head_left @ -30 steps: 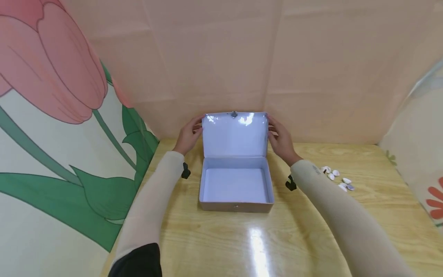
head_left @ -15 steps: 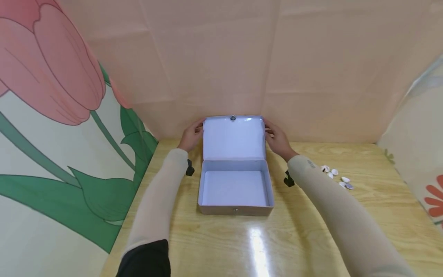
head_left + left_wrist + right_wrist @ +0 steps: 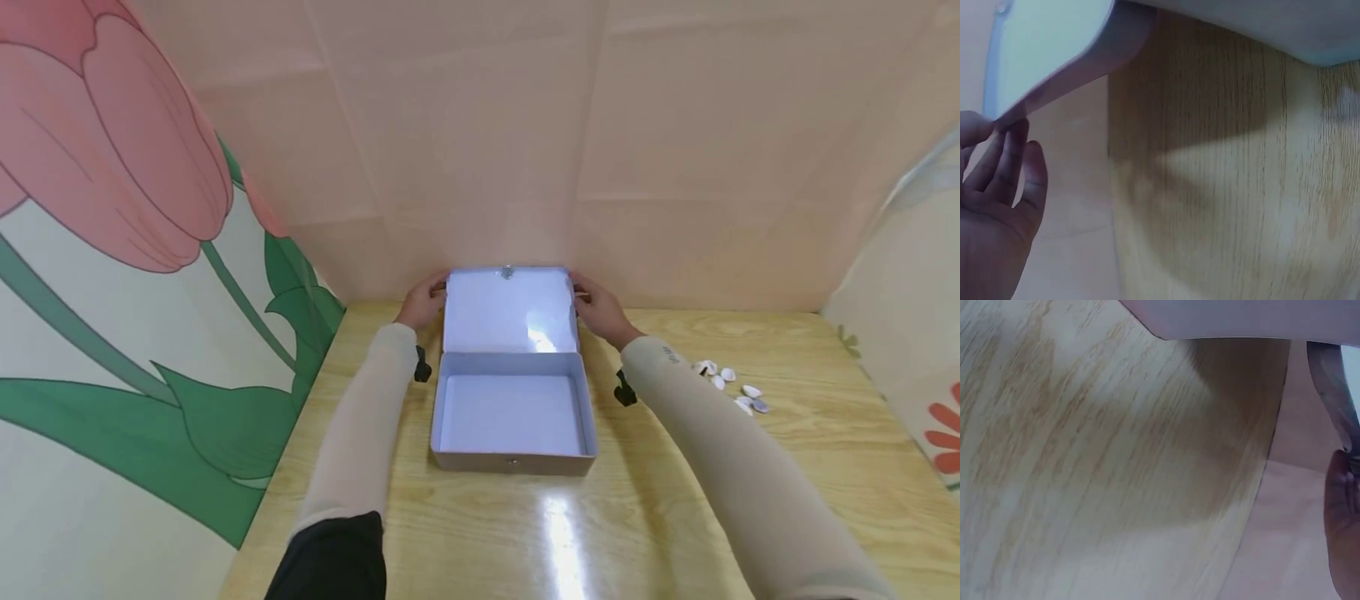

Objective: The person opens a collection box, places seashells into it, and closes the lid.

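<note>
A metal box (image 3: 513, 462), brownish pink outside and white inside, stands on the table with its hinged lid (image 3: 495, 312) raised at the back. Nothing lies inside it. A small metal clasp (image 3: 507, 272) sits at the middle of the lid's top edge. My left hand (image 3: 422, 304) pinches the lid's upper left corner; the left wrist view shows the thumb in front and fingers (image 3: 1017, 134) behind the rim. On the opposite side my right hand (image 3: 602, 313) holds the lid's right edge near the top. Only part of that hand (image 3: 1344, 531) shows in the right wrist view.
Several small white shells (image 3: 729, 375) lie on the wooden table (image 3: 465, 533) at the right, beside my right sleeve. A pinkish cloth backdrop (image 3: 487, 142) rises close behind the lid. A tulip-patterned panel (image 3: 97, 358) borders the table on the left.
The lid has tilted further back, its top edge sitting lower in the head view. Both hands have gone down with it, still holding its sides. The shells have not moved.
</note>
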A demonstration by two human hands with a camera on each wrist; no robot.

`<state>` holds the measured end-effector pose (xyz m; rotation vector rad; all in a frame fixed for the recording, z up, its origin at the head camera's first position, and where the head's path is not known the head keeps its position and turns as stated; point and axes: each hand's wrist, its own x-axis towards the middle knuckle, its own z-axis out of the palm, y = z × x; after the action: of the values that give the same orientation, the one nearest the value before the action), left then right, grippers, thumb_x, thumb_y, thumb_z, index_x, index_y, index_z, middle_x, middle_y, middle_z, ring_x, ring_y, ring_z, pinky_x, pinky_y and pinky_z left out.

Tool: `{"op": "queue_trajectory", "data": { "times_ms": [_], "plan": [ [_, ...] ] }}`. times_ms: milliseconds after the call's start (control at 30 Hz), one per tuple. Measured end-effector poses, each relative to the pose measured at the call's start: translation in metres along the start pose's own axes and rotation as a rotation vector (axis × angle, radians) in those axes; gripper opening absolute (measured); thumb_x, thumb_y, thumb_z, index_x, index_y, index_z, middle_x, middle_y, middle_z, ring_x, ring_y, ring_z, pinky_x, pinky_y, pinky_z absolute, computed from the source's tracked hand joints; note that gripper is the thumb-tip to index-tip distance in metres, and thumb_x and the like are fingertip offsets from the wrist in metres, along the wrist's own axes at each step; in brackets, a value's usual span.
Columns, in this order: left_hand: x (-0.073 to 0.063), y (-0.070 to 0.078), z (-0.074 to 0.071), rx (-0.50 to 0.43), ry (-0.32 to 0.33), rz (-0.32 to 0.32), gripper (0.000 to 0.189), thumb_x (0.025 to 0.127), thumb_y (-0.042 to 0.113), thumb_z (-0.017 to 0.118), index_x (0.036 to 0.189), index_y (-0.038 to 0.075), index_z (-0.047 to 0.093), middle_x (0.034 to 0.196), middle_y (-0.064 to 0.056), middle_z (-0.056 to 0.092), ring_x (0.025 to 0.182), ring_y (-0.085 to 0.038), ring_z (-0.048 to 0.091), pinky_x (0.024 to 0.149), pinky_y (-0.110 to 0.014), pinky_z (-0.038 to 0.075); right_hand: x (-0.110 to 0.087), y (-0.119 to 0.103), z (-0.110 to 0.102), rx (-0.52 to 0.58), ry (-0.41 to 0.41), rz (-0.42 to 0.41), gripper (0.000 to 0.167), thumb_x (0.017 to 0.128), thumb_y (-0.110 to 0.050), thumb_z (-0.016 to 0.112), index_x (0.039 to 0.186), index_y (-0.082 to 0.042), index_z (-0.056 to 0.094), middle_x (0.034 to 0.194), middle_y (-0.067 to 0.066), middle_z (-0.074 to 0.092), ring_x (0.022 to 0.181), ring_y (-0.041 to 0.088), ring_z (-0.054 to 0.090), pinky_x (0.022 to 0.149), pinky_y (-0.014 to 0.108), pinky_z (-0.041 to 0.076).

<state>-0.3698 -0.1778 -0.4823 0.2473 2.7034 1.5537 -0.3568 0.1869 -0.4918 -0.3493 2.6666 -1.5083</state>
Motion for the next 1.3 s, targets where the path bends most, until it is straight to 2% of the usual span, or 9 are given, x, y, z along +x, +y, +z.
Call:
{"op": "queue_trajectory", "data": {
  "times_ms": [133, 233, 400, 600, 700, 867, 1033, 1300],
  "plan": [
    [-0.001, -0.009, 0.002, 0.025, -0.085, -0.073, 0.048, 0.101, 0.011, 0.052, 0.149, 0.010, 0.042, 0.139, -0.015, 0.053, 0.126, -0.026, 0.050, 0.099, -0.035, 0.048, 0.000, 0.010, 0.005, 0.034, -0.071, 0.072, 0.055, 0.103, -0.010, 0.044, 0.155, -0.010, 0.025, 0.146, 0.025, 0.040, 0.130, 0.039, 0.044, 0.099, 0.049, 0.048],
    [-0.003, -0.013, 0.005, 0.007, -0.124, -0.116, 0.049, 0.102, 0.011, 0.051, 0.149, 0.008, 0.040, 0.140, -0.017, 0.051, 0.125, -0.028, 0.051, 0.097, -0.039, 0.049, 0.000, 0.016, 0.008, 0.044, -0.116, 0.106, 0.055, 0.103, -0.009, 0.043, 0.155, -0.007, 0.025, 0.148, 0.025, 0.037, 0.131, 0.039, 0.042, 0.100, 0.051, 0.046],
    [-0.007, -0.016, 0.010, -0.050, -0.141, -0.152, 0.048, 0.102, 0.007, 0.047, 0.149, 0.005, 0.039, 0.136, -0.022, 0.053, 0.113, -0.030, 0.057, 0.091, -0.045, 0.052, -0.001, 0.020, 0.011, 0.037, -0.148, 0.122, 0.053, 0.104, -0.009, 0.042, 0.154, -0.002, 0.025, 0.150, 0.025, 0.034, 0.133, 0.041, 0.039, 0.102, 0.053, 0.044],
    [-0.009, -0.019, 0.013, -0.022, -0.173, -0.208, 0.046, 0.104, 0.010, 0.046, 0.149, 0.007, 0.040, 0.133, -0.020, 0.056, 0.110, -0.029, 0.059, 0.086, -0.038, 0.055, -0.004, 0.021, 0.013, 0.010, -0.182, 0.128, 0.052, 0.103, -0.008, 0.040, 0.152, 0.000, 0.027, 0.150, 0.026, 0.034, 0.133, 0.040, 0.039, 0.102, 0.052, 0.043],
    [-0.009, -0.021, 0.012, 0.009, -0.181, -0.214, 0.046, 0.104, 0.012, 0.046, 0.150, 0.009, 0.040, 0.131, -0.019, 0.057, 0.108, -0.029, 0.061, 0.086, -0.038, 0.055, -0.006, 0.020, 0.014, -0.032, -0.182, 0.122, 0.051, 0.103, -0.008, 0.040, 0.152, 0.000, 0.028, 0.150, 0.025, 0.034, 0.133, 0.040, 0.038, 0.103, 0.052, 0.043],
    [-0.009, -0.023, 0.011, 0.002, -0.194, -0.212, 0.046, 0.104, 0.014, 0.046, 0.150, 0.010, 0.040, 0.131, -0.019, 0.058, 0.106, -0.029, 0.062, 0.085, -0.038, 0.055, -0.006, 0.018, 0.014, -0.072, -0.184, 0.121, 0.051, 0.103, -0.009, 0.039, 0.152, 0.001, 0.027, 0.151, 0.026, 0.033, 0.134, 0.041, 0.037, 0.104, 0.052, 0.042],
    [-0.010, -0.024, 0.012, 0.033, -0.201, -0.186, 0.046, 0.104, 0.013, 0.046, 0.150, 0.008, 0.040, 0.134, -0.020, 0.056, 0.109, -0.029, 0.062, 0.084, -0.035, 0.055, -0.006, 0.019, 0.013, -0.086, -0.189, 0.135, 0.052, 0.104, -0.010, 0.038, 0.153, -0.001, 0.025, 0.152, 0.026, 0.030, 0.136, 0.041, 0.034, 0.106, 0.052, 0.040],
    [-0.015, -0.023, 0.012, 0.100, -0.226, -0.203, 0.046, 0.105, 0.015, 0.045, 0.150, 0.012, 0.039, 0.137, -0.016, 0.054, 0.120, -0.026, 0.055, 0.094, -0.037, 0.051, -0.007, 0.023, 0.013, -0.073, -0.210, 0.147, 0.052, 0.104, -0.011, 0.039, 0.153, -0.001, 0.023, 0.151, 0.028, 0.031, 0.135, 0.042, 0.035, 0.105, 0.053, 0.040]
  ]
}}
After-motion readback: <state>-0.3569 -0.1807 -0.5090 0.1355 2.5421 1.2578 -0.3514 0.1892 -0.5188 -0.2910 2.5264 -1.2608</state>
